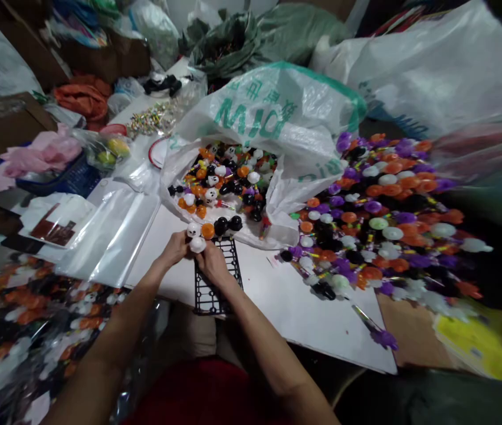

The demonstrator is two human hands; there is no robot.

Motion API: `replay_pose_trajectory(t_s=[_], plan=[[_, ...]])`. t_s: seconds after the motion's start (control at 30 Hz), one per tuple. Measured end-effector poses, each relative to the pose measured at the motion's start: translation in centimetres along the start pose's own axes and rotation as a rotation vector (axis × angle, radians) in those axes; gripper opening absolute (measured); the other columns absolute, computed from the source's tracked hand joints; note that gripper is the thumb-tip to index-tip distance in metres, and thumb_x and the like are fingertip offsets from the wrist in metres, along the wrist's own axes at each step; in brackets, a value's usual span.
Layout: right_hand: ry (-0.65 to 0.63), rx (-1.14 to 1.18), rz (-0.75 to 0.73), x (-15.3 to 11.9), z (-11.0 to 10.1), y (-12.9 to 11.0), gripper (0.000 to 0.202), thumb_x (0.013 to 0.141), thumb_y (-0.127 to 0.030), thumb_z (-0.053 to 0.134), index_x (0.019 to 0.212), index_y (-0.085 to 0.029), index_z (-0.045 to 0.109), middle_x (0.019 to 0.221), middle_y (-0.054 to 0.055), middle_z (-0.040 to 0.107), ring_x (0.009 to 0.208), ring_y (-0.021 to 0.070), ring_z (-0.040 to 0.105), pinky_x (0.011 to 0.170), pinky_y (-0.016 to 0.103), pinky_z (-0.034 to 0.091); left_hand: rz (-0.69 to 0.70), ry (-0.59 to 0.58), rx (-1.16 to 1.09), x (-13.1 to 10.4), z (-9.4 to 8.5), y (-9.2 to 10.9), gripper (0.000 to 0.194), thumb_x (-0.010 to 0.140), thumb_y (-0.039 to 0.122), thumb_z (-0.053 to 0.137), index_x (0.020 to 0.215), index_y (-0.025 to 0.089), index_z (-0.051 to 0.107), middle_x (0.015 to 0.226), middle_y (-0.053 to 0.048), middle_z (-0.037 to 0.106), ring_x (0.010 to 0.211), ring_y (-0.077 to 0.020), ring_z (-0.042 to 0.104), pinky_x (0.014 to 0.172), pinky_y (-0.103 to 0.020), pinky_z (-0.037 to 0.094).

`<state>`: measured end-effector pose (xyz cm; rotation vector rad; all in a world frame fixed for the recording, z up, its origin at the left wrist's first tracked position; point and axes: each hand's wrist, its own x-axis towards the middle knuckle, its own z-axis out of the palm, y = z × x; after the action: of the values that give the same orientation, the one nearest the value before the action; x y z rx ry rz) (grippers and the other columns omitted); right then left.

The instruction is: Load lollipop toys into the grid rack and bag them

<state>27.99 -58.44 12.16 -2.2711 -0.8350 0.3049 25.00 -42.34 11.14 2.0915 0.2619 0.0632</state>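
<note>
Apparently grasping clustered white and orange heads (207,231) between closed fingers of left hand (175,249) and right hand (214,262), with white bag (277,112) toward one o'clock. Could drop them through a loose pinch, or snag them on black grid (210,295) at five o'clock if lowered carelessly.

Bare white tabletop (272,307) right of black rack (197,289) — open; sack (304,103) blocks far side — toy heap (392,221) right.

Dim, uneven light. White tabletop (272,313), corner jutting out; cardboard box (3,127) far left; green sacks (299,26) behind (rumpled).
</note>
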Motion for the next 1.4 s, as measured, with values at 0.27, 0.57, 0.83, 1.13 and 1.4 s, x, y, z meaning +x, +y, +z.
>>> replay_pose_trajectory(t_s=[0.27,0.57,0.83,1.13,1.4], plan=[[-0.116,0.078,-0.057,-2.6,-2.8,0.2,0.016,0.093,-0.020,0.054,0.104,-0.014,0.064,0.100,0.011,0.070,0.091,0.0210,0.065,0.082,0.030,0.050,0.018,-0.038,-0.007,-0.2,-0.9,1.1,0.022,0.059,0.028,0.067,0.074,0.014,0.063,0.072,-0.002,0.068,0.068,-0.0173,0.059,0.062,-0.025,0.045],[0.028,-0.252,0.035,7.0,-12.9,6.0,0.022,0.092,-0.016,0.051,0.108,-0.015,0.067,0.114,0.012,0.069,0.100,0.0212,0.065,0.083,0.028,0.048,-0.028,-0.167,-0.030,0.2,-4.3,2.2,0.021,0.080,0.033,0.059,0.088,0.016,0.070,0.085,-0.005,0.073,0.078,-0.0205,0.066,0.070,-0.029,0.052],[-0.001,-0.243,0.212,8.6,-12.3,6.7,0.022,0.088,-0.034,0.059,0.096,-0.015,0.066,0.088,0.010,0.071,0.080,0.0219,0.065,0.066,0.027,0.044,0.198,-0.096,0.914,14.7,-3.2,10.4,0.021,0.080,0.017,0.064,0.098,0.010,0.072,0.108,-0.019,0.071,0.112,-0.0324,0.062,0.098,-0.045,0.045],[0.160,0.556,0.235,-7.1,-7.4,3.9,0.023,0.073,-0.038,0.067,0.084,-0.019,0.064,0.079,0.003,0.069,0.069,0.0175,0.062,0.064,0.028,0.050,0.090,0.006,0.680,15.9,-3.6,9.1,0.030,0.079,0.016,0.063,0.108,0.008,0.069,0.114,-0.020,0.069,0.116,-0.0395,0.060,0.101,-0.053,0.043],[0.186,0.464,0.072,-3.7,-2.7,1.7,0.016,0.078,-0.030,0.059,0.089,-0.020,0.063,0.088,0.005,0.070,0.080,0.0208,0.065,0.076,0.031,0.053,-0.179,0.638,-0.701,-1.8,-5.8,1.4,0.043,0.069,0.038,0.078,0.101,0.014,0.063,0.091,-0.005,0.069,0.084,-0.0153,0.067,0.081,-0.031,0.055]])
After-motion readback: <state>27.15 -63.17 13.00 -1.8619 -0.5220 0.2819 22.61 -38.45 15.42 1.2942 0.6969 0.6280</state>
